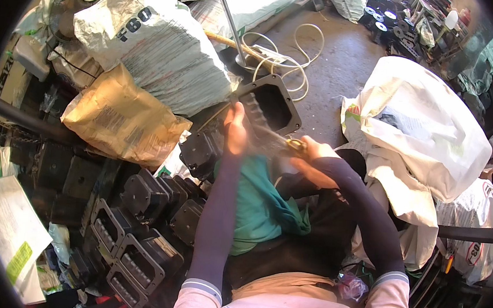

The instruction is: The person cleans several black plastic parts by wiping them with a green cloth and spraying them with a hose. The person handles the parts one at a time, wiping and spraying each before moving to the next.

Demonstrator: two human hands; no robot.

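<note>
Head view: your left hand (236,131) grips the near left edge of the black rectangular housing (270,106), fingers curled and pressed onto its rim; the housing stands tilted on your lap, its open cavity facing up toward 12 o'clock from that hand. Your right hand (311,151) sits at about 4 o'clock from the housing, closed around a small yellowish tool (295,143) whose tip meets the housing's lower right edge; the tool is blurred, so its kind is unclear. A teal cloth (260,204) lies under both wrists, at 6 o'clock from the housing. At 8 o'clock from your left hand, a stack of similar black housings (142,227) rests on the floor; at 10 o'clock lies a brown paper bag (122,118), with a large grey woven sack (162,49) above it. At 3 o'clock from your right hand sits a white plastic bag (428,128); at 12 o'clock, a coiled white hose (291,59) lies on the concrete.
</note>
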